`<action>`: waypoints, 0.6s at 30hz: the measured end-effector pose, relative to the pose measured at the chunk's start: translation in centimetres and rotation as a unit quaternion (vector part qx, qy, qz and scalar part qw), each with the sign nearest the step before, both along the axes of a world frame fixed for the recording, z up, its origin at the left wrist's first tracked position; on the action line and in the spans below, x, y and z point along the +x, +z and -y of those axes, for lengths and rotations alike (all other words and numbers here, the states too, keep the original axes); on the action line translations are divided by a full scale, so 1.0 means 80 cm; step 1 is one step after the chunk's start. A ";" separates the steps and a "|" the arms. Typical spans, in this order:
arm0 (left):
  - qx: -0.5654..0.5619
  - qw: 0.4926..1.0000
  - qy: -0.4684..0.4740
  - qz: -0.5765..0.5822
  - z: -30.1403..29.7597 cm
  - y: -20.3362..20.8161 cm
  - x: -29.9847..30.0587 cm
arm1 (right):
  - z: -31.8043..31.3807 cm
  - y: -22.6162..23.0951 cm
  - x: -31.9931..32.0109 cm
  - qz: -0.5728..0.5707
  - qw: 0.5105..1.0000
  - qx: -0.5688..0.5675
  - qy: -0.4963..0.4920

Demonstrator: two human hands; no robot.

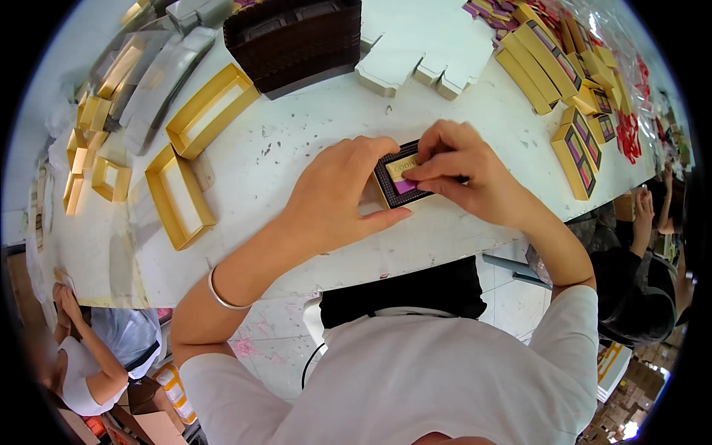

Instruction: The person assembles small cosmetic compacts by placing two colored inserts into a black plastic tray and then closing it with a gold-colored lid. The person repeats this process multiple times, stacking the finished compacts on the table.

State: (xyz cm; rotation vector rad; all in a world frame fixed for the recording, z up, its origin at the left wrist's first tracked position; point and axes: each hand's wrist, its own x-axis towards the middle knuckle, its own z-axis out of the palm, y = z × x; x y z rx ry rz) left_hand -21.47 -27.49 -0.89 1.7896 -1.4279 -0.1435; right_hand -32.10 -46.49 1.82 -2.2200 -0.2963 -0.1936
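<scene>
A small gold-sided box (383, 190) with a dark textured insert lies on the white table in front of me. My left hand (334, 185) grips its left side, fingers over the far corner and thumb along the near edge. Inside the box sits a gold-and-purple piece (400, 167), flat and card-like. My right hand (467, 174) pinches that piece at its right end, with the fingertips partly covering it. The right part of the box is hidden under my right hand.
Gold rectangular box frames (194, 196) stand at left, with smaller ones (111, 180) farther out. A stack of dark brown trays (297, 55) and white card pieces (430, 44) lie at the back. Filled gold boxes (575, 152) sit at right. Other people (96, 363) work at both sides.
</scene>
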 end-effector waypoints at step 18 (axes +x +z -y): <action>-0.017 0.999 -0.039 0.003 0.007 0.005 0.004 | 0.062 -0.005 -0.123 0.147 0.944 -0.225 -0.194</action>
